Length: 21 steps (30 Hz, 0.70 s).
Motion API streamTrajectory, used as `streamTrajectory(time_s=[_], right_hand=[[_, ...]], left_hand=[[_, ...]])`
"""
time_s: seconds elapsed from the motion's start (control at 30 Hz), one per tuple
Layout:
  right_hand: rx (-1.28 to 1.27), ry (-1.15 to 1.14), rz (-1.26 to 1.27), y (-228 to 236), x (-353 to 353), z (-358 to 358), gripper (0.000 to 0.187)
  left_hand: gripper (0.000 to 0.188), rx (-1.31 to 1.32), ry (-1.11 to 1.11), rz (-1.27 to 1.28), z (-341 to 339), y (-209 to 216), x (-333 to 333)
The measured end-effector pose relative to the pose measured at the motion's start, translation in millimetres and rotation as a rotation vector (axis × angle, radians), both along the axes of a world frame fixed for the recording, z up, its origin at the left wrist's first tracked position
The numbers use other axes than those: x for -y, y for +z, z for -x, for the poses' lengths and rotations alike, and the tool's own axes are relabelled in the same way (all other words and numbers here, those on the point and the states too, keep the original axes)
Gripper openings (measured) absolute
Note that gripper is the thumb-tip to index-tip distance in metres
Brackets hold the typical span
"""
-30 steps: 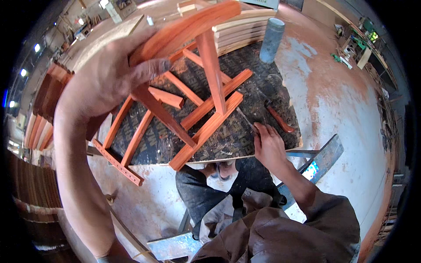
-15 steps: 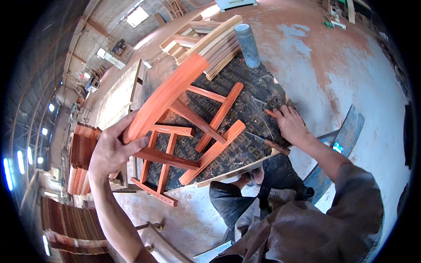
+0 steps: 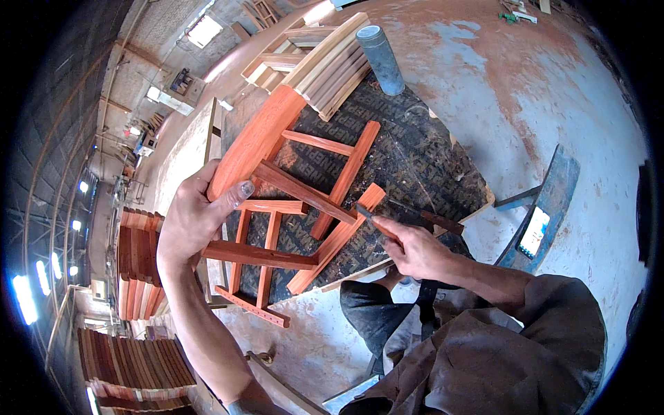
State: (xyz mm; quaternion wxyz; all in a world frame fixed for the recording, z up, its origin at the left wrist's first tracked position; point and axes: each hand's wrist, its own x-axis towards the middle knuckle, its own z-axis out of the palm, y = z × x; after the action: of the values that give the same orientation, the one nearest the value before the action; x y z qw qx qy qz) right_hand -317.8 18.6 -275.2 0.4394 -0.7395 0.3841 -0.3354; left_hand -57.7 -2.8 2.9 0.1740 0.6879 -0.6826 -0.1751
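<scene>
My left hand (image 3: 200,207) grips the lower end of a wide reddish wooden board (image 3: 259,142), thumb on its face. This board is part of a wooden frame; two legs slant from it to a crosspiece (image 3: 339,238) nearer me. My right hand (image 3: 415,249) is closed round a small hand tool (image 3: 364,211) with a dark, flat blade; most of its handle is hidden. The blade tip is at the crosspiece, close to a leg's end; contact is unclear. Beside that hand on the table lies another tool with a brown wooden handle (image 3: 443,223).
More reddish frame parts (image 3: 261,259) lie on the dark, printed tabletop (image 3: 422,159). Pale wooden frames (image 3: 332,69) are stacked at the far side, next to a blue-grey cylinder (image 3: 382,59). A lit phone (image 3: 535,232) rests on a blue beam (image 3: 553,200) at right. Stacked boards (image 3: 135,356) stand left.
My right hand has moved left from the table's right side to the crosspiece, bringing the small tool with it. The wide board, still in my left hand, has shifted slightly.
</scene>
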Motion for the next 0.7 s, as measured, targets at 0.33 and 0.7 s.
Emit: streamTrajectory(time_s=[0.33, 0.7], right_hand=[[-0.021, -0.044, 0.114, -12, -1, -36, 0.062], [-0.108, -0.095, 0.228, -21, -16, -24, 0.061]], left_hand=[[0.056, 0.035, -0.04, -0.024, -11, 1, 6], [0.046, -0.081, -0.195, 0.07, -24, -8, 13]])
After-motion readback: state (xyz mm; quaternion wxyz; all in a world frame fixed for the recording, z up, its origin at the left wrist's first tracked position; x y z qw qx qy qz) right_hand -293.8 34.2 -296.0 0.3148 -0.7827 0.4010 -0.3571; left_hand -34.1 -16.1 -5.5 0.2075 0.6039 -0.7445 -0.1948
